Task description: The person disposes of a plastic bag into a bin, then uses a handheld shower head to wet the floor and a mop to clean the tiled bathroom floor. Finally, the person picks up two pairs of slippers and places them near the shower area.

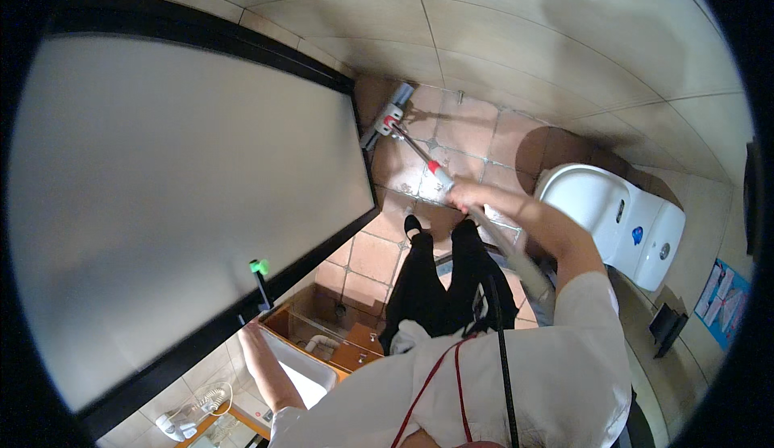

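My right hand (465, 194) is closed around the pole of a mop (414, 144), a metal and white shaft with red fittings. The flat mop head (388, 117) lies on the tiled floor (462, 128), close to the frame corner of a frosted glass door (199, 194). Behind my right hand the pole runs back beneath my forearm, and that part is blurred. My left hand (251, 327) is at the door's black frame, beside a dark handle (260, 285) with a green piece on it; its fingers are mostly hidden.
A white toilet (583, 191) stands at the right by the tiled wall. At lower left are a washbasin (308, 375) and an open wooden cabinet (357, 348). A wall-mounted hair dryer (175, 427) and a mirror are beyond. A small metal stopper (460, 97) sits near the wall.
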The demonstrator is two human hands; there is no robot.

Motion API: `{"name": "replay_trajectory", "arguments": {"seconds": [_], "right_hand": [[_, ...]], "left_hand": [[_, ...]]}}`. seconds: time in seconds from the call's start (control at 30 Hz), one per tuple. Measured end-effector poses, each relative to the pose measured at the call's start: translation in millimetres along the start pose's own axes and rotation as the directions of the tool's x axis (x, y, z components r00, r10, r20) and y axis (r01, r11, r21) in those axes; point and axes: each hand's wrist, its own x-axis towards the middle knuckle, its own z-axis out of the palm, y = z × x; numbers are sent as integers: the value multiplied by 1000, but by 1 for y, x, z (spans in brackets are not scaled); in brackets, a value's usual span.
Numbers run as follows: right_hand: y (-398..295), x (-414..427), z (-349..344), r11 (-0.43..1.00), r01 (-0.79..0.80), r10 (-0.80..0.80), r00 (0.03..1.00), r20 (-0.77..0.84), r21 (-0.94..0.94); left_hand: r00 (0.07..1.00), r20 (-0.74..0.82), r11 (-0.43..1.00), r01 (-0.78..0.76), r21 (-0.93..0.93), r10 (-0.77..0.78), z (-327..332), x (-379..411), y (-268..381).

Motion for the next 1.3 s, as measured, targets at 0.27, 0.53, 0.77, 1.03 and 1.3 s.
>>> {"name": "replay_trajectory", "arguments": {"seconds": [0.27,0.53,0.77,1.03,1.3], "right_hand": [[-34,83,-172,451,-398,-27,889,-458,-799],[125,-23,-50,742,-439,185,861,-474,-507],[158,-196,123,841,-507,532,709,-463,189],[74,-274,164,884,-375,464,638,-615,279],[110,-154,195,973,17,200,442,-874,231]], "left_hand": [[996,-86,997,-29,78,36,26,33,36],[989,-149,995,15,99,0,21,17,40],[978,-159,984,149,93,-133,-4,-1,4],[959,-118,946,273,172,-256,-50,-36,11],[947,109,935,272,230,-302,-15,-26,-12]]}}
